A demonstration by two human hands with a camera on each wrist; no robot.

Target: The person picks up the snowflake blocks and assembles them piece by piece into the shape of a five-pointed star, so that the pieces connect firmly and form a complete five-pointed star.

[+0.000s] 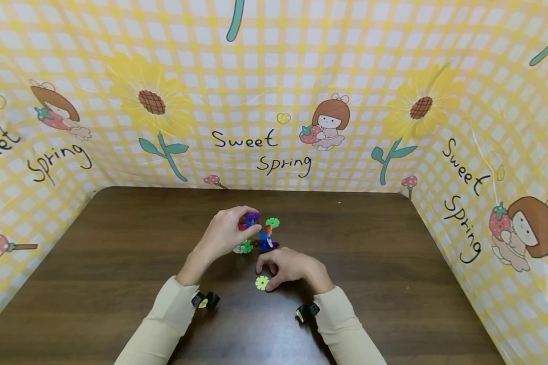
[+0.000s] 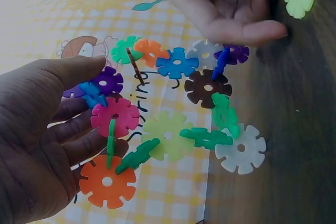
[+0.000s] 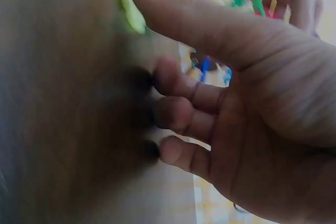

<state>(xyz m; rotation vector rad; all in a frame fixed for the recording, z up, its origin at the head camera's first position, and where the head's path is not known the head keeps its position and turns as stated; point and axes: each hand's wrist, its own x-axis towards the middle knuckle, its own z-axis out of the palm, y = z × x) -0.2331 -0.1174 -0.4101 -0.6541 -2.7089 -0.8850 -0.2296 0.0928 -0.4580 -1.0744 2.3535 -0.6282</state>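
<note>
My left hand (image 1: 228, 229) holds a ring-like chain of interlocked plastic snowflake discs, its thumb on a purple disc (image 2: 108, 81) and its fingers behind. In the left wrist view, a pink disc (image 2: 115, 117), an orange disc (image 2: 94, 190), a brown disc (image 2: 195, 88) and a white disc (image 2: 253, 156) belong to this chain. My right hand (image 1: 292, 265) is low over the table with bent, spread fingers. A loose yellow-green disc (image 1: 262, 283) lies beside its thumb tip. The thumb overlaps this disc's edge in the right wrist view.
The brown wooden table (image 1: 370, 243) reaches back to a yellow checked cloth (image 1: 274, 91) with printed flowers and figures. This cloth also hangs along the left and right sides. Small dark wrist cameras (image 1: 307, 313) are strapped over both sleeves.
</note>
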